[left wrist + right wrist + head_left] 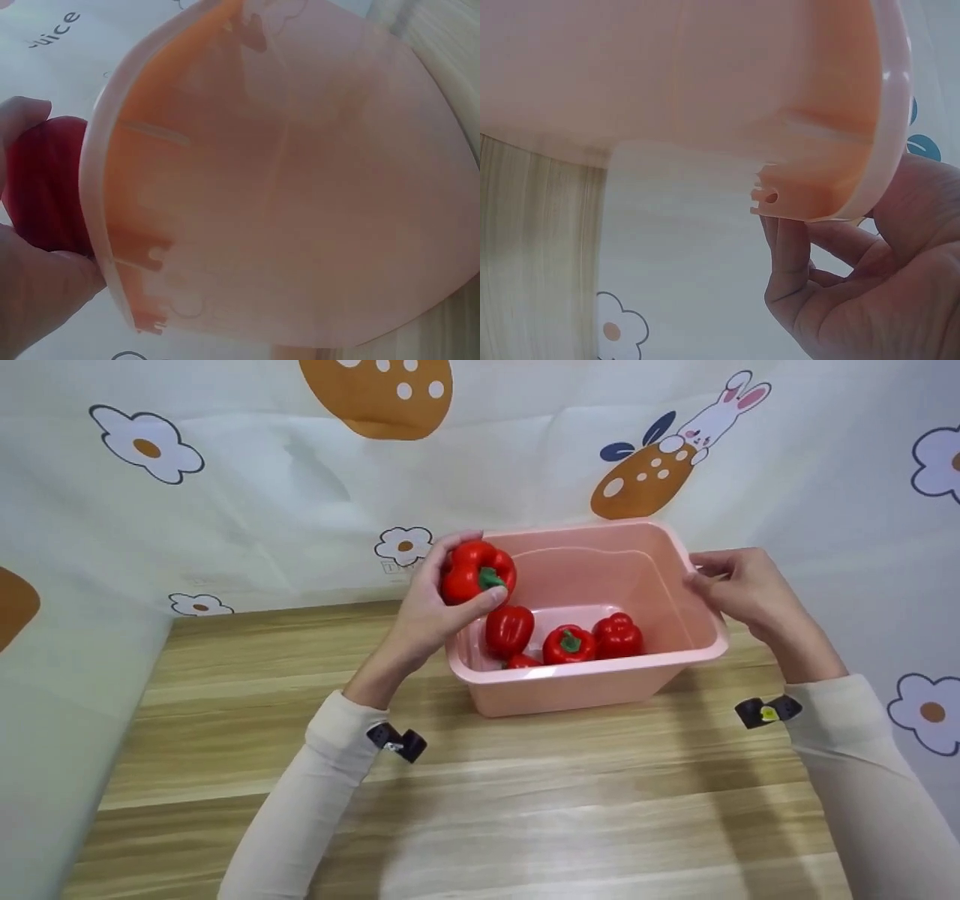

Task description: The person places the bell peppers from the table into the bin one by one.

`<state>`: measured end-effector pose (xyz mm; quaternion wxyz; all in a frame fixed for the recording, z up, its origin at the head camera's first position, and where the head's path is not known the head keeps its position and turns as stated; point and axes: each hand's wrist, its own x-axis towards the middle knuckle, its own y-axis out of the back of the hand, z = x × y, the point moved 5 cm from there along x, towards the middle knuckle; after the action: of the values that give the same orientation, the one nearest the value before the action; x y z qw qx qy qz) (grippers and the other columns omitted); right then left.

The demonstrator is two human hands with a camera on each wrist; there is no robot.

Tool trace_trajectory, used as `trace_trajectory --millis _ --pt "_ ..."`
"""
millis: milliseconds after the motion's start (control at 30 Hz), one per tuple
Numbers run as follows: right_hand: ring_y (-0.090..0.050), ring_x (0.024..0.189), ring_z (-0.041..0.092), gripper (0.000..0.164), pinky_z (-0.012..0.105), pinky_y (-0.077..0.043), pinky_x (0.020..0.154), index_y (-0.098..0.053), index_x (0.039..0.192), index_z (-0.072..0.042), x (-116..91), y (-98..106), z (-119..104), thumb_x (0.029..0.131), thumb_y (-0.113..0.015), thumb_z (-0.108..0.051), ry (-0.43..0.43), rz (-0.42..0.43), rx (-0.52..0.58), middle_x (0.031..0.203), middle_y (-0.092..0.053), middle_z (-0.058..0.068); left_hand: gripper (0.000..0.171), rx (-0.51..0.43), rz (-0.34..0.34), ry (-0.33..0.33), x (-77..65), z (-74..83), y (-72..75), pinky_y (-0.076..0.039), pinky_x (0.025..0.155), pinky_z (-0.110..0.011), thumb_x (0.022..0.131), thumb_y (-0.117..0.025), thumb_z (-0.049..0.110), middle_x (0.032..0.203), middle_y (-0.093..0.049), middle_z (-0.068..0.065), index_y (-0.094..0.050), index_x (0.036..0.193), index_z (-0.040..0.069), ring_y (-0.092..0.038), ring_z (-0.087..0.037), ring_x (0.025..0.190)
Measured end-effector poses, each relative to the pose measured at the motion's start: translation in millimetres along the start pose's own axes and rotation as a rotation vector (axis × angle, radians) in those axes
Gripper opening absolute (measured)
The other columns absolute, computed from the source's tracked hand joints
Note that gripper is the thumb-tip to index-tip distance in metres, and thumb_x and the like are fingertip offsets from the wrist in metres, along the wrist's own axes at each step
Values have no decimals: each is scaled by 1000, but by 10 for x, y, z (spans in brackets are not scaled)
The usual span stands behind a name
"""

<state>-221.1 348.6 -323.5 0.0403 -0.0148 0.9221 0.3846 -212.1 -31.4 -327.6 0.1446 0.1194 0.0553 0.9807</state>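
My left hand (431, 604) grips a red bell pepper (472, 570) with a green stem, above the left rim of a pink plastic bin (585, 686). The left wrist view shows that pepper (49, 184) beside the bin's rim, thumb below and fingers above. On the far side, my right hand (746, 585) pinches the bin's right rim; in the right wrist view its fingers (787, 262) curl under the rim's edge. Inside the bin lie several more peppers: one on its side (510, 631), one stem up (570, 645), another at the right (618, 635) and one mostly hidden behind the front wall.
The bin stands on a wood-grain table (480, 802), near its back edge. Behind and at the sides hangs a pale sheet (247, 502) printed with flowers, a rabbit and brown shapes. Small dark devices (397, 742) are strapped at both wrists.
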Motion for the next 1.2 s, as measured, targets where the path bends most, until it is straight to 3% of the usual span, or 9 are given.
trace_trajectory --millis 267,567,933,1200 --pt "-67 82 11 50 18 -58 69 -58 150 -2 0 13 -1 106 -62 -25 16 0 -18 121 -70 24 72 174 -61 -4 101 47 -93 -61 103 -43 87 -85 33 148 -53 1 -50 150 30 -55 -19 134" --pt "-68 84 13 51 18 -59 70 -57 151 -2 9 1 15 106 -61 -28 2 -18 -8 127 -71 27 81 480 -103 -104 113 150 -245 -55 111 -45 84 -90 31 153 -45 -3 -48 153 28 -50 -19 139" --pt "-69 84 14 52 18 -60 69 -57 151 -4 14 17 24 106 -62 -30 -5 -13 -22 126 -71 27 75 641 -124 -145 129 191 -297 -55 112 -47 85 -88 29 156 -43 -3 -52 151 28 -42 -22 146" --pt "-68 82 8 52 17 -58 70 -58 149 0 13 23 7 106 -62 -28 11 -10 -14 125 -71 28 74 716 -156 -177 144 199 -337 -56 110 -46 86 -87 28 157 -45 -4 -52 151 26 -40 -23 148"
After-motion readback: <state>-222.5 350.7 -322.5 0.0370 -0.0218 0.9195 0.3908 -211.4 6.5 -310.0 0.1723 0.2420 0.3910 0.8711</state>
